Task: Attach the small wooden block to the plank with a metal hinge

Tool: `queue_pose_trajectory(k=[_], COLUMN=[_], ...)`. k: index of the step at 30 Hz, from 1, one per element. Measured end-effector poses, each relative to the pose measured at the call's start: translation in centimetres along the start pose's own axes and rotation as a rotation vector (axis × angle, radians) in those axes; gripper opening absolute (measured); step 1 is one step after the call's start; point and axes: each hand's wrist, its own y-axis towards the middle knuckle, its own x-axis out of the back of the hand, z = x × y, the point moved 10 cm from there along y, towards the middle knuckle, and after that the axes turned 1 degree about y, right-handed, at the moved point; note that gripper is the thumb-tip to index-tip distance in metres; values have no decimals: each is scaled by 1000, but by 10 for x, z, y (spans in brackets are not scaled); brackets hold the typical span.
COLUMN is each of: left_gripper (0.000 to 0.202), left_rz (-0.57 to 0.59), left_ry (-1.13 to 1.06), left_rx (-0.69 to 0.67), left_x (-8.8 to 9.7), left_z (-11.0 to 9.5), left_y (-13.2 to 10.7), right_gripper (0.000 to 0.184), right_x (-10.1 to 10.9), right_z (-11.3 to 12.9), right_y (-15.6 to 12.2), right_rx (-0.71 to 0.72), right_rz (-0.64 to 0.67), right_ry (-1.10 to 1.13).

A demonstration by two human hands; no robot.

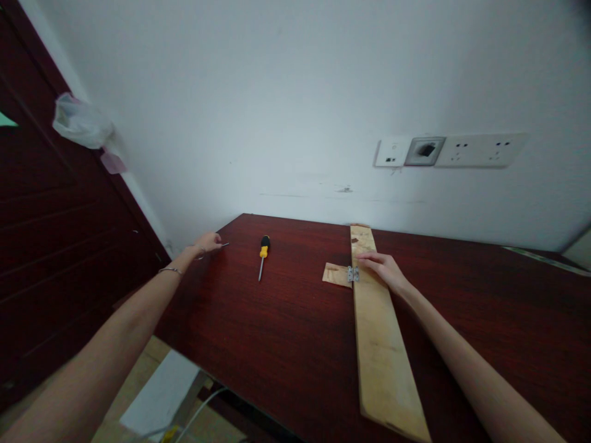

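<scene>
My left hand (207, 242) reaches to the far left edge of the dark red table (286, 332), fingers pinched on a thin metal piece, perhaps a screw (224, 245). My right hand (382, 266) lies flat, fingers stretched, on a long pale wooden plank (381, 344) close to a small metal hinge (353, 274). The hinge joins the plank to a small wooden piece (336, 274) on its left. A screwdriver (263, 255) with a yellow and black handle lies between my hands, tip toward me.
A white wall stands behind the table with a row of sockets (450, 151). A dark wooden door (55, 234) is at the left, a plastic bag (82, 123) hanging near it. Below the table's left edge sits a pale box (159, 394) with cables.
</scene>
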Motion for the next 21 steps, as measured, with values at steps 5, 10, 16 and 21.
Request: queue_pose_trajectory(k=[5, 10, 16, 21], left_gripper=[16, 15, 14, 12], left_rz=[26, 24, -2, -32], left_ry=[43, 69, 74, 46], left_rx=[-5, -11, -32, -26], left_x=[-11, -11, -7, -2], left_z=[-3, -7, -19, -24], left_y=[1, -2, -6, -8], right_gripper=[25, 25, 24, 23], right_x=[1, 1, 1, 2], right_z=[-1, -1, 3, 4], right_y=[2, 3, 0, 0], right_rx=[28, 16, 8, 18], right_rz=[0, -2, -11, -17], right_ry=[-14, -23, -3, -12])
